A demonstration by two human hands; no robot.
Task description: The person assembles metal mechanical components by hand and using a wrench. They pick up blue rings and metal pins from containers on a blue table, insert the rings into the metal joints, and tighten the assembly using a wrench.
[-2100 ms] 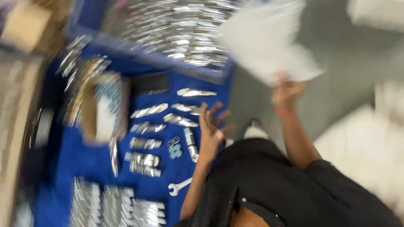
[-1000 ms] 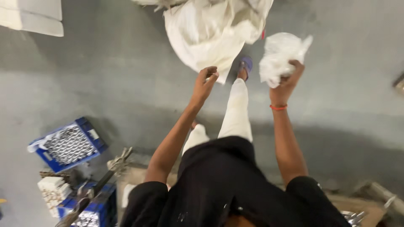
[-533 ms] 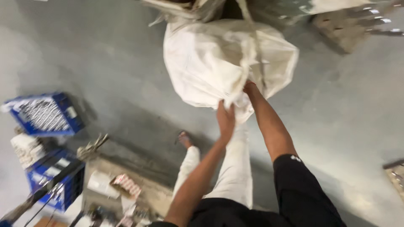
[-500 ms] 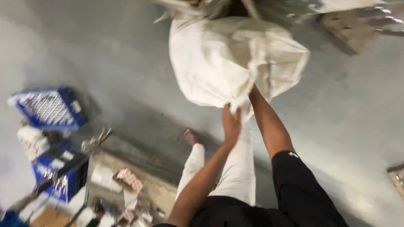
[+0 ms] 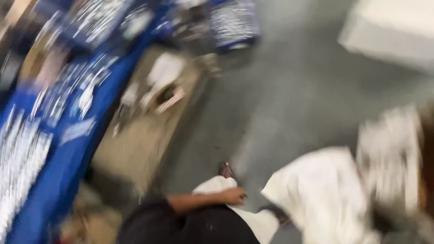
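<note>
One hand (image 5: pixel 234 196), loosely curled and empty, rests on the knee, white sack (image 5: pixel 323 194) just beside

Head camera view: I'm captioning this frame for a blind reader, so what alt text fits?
Blurred downward view: one hand rests on the person's knee in pale trousers, beside a white sack on the grey floor. A blue table of shiny metal pieces runs along the left.
</note>
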